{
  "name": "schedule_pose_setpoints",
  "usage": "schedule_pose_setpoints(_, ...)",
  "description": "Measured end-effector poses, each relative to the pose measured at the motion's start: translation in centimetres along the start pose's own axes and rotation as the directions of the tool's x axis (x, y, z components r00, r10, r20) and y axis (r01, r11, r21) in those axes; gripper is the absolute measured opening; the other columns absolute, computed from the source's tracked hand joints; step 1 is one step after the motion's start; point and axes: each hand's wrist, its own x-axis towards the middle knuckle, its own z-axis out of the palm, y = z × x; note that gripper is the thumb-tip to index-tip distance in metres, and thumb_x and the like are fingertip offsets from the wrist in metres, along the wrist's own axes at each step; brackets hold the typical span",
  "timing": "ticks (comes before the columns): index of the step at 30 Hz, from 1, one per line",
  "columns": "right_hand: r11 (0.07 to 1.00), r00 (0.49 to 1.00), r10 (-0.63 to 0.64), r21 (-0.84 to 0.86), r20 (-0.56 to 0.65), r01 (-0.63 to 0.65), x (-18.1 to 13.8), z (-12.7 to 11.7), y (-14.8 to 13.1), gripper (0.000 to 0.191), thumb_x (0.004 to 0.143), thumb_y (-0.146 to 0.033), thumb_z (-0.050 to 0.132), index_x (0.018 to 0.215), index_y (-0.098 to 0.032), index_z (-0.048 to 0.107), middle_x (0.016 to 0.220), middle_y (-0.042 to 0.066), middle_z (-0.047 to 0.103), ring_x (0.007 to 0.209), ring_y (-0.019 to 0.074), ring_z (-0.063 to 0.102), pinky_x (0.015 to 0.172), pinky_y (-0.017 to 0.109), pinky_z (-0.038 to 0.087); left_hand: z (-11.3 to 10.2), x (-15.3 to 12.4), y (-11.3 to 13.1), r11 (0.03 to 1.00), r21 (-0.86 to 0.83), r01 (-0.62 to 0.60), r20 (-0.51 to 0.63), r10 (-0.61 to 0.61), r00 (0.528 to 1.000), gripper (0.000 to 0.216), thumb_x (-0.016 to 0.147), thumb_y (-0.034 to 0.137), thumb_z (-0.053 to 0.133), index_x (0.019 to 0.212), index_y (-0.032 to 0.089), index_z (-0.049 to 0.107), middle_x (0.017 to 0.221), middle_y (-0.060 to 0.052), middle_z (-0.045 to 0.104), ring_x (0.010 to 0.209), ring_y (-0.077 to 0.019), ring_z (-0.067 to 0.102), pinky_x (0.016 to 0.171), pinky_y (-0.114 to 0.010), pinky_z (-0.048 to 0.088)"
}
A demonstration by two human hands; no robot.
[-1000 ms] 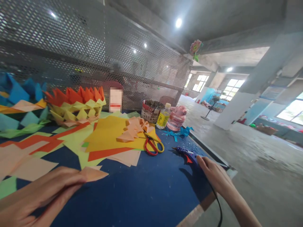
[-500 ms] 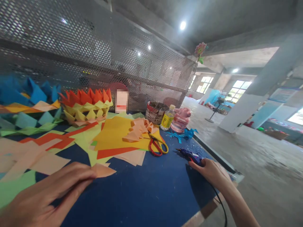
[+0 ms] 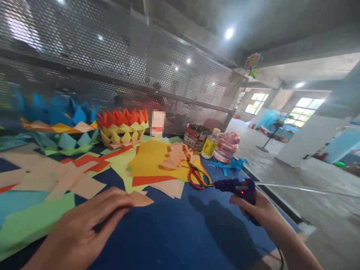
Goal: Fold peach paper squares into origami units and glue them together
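My left hand (image 3: pixel 97 221) is closed, pinching a small folded peach paper piece (image 3: pixel 142 199) between thumb and fingers over the blue tabletop (image 3: pixel 168 240). In my right hand (image 3: pixel 257 206) is a dark blue glue gun (image 3: pixel 234 185), its nozzle pointing left and a small red light lit on its body. A clear glue stick (image 3: pixel 298 188) sticks out of its back. Scissors (image 3: pixel 199 176) with red and yellow handles lie just beyond the nozzle. Folded peach paper pieces (image 3: pixel 176 156) rest in a pile on yellow sheets (image 3: pixel 149 161).
Paper baskets, one blue-topped (image 3: pixel 64 127) and one red-topped (image 3: pixel 122 127), stand at the back left. Loose paper sheets (image 3: pixel 30 217) cover the left side. A woven pot (image 3: pixel 197 137), a yellow-labelled bottle (image 3: pixel 210 143), a pink container (image 3: pixel 227 146) and blue scraps (image 3: pixel 230 165) line the back right.
My right hand has lifted the glue gun off the table, and its nozzle now points left above the surface. The left hand keeps its pinch on the peach piece. The view has turned left.
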Motion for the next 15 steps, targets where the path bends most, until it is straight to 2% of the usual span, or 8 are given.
schedule_pose_setpoints(3,0.989,0.994,-0.083,0.131,0.07,0.073,0.1,1.4,-3.0,0.047,0.08,-0.061,0.07,0.089,-0.015,0.073,0.057,-0.003,0.053,0.048,0.0116,0.046,0.045,0.023,0.036,-0.3,0.4,0.3,1.0,0.027,-0.002,0.068,0.0,0.998,0.02,0.109,0.036,0.049,0.101,0.029,0.066,0.094,0.005,0.076,0.079,-0.0094,0.076,0.067,-0.013,0.058)
schedule_pose_setpoints(6,0.978,0.963,-0.192,0.122,0.189,0.171,0.3,3.0,-6.4,0.036,0.081,-0.053,0.072,0.074,-0.017,0.073,0.051,-0.003,0.052,0.046,0.0105,0.043,0.046,0.023,0.036,-0.7,0.8,0.9,1.0,0.025,0.003,0.084,-0.005,0.996,0.019,0.11,0.03,0.045,0.102,0.029,0.063,0.091,0.005,0.075,0.079,-0.0081,0.075,0.07,-0.013,0.058)
schedule_pose_setpoints(8,0.947,0.914,-0.315,0.14,0.255,0.288,0.5,4.2,-8.3,0.032,0.079,-0.049,0.071,0.074,-0.017,0.074,0.06,0.001,0.063,0.05,0.0122,0.05,0.046,0.022,0.037,-0.8,0.9,1.2,1.0,0.022,0.004,0.093,-0.006,0.996,0.018,0.11,0.028,0.046,0.104,0.028,0.063,0.095,0.004,0.075,0.083,-0.008,0.075,0.074,-0.013,0.058)
schedule_pose_setpoints(9,0.933,0.89,-0.357,0.141,0.283,0.33,0.5,4.8,-9.0,0.029,0.079,-0.045,0.069,0.082,-0.017,0.076,0.068,0.003,0.069,0.056,0.0143,0.056,0.049,0.023,0.042,-0.8,0.8,1.2,1.0,0.031,0.004,0.096,-0.007,0.995,0.017,0.109,0.027,0.047,0.106,0.028,0.064,0.097,0.004,0.075,0.086,-0.0085,0.075,0.077,-0.014,0.059)
schedule_pose_setpoints(11,0.895,0.85,-0.445,0.123,0.282,0.428,0.6,6.1,-10.0,0.028,0.082,-0.041,0.065,0.087,-0.017,0.078,0.076,0.005,0.074,0.061,0.0165,0.061,0.053,0.024,0.047,-0.8,0.6,1.1,0.998,0.063,-0.005,0.088,0.0,0.996,0.016,0.108,0.027,0.05,0.11,0.028,0.065,0.102,0.003,0.076,0.093,-0.0104,0.075,0.082,-0.016,0.059)
schedule_pose_setpoints(15,0.789,0.764,-0.605,0.04,0.223,0.613,0.6,8.2,-10.5,0.025,0.087,-0.037,0.061,0.086,-0.018,0.077,0.071,0.005,0.073,0.058,0.0173,0.062,0.05,0.024,0.047,-0.7,0.5,0.7,0.992,0.116,-0.046,0.04,0.041,0.998,0.016,0.109,0.024,0.049,0.112,0.027,0.064,0.102,0.001,0.075,0.092,-0.0108,0.074,0.082,-0.016,0.059)
